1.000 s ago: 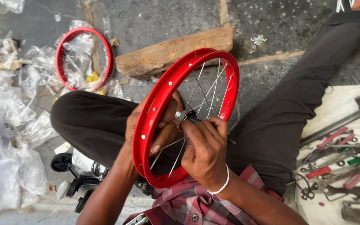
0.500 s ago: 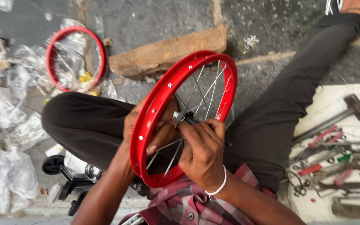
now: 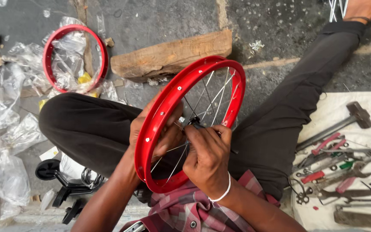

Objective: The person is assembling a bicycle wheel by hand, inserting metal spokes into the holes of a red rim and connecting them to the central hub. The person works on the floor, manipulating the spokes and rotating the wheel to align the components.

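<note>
far left: clear plastic wrappings (image 3: 5, 107) and a bare second red rim (image 3: 74, 58) lie on the ground, set aside. centre: your red wheel rim (image 3: 168, 111) stands tilted across your lap, braced on the legs so the hub (image 3: 187, 121) faces you. your left hand (image 3: 153, 129) reaches behind the rim, fingers half curled against the spokes, steadying it. your right hand (image 3: 207, 157) is pinched closed on a spoke at the hub. far right: hammer (image 3: 344, 122) and pliers lie on a cloth (image 3: 366, 215), near.
</note>
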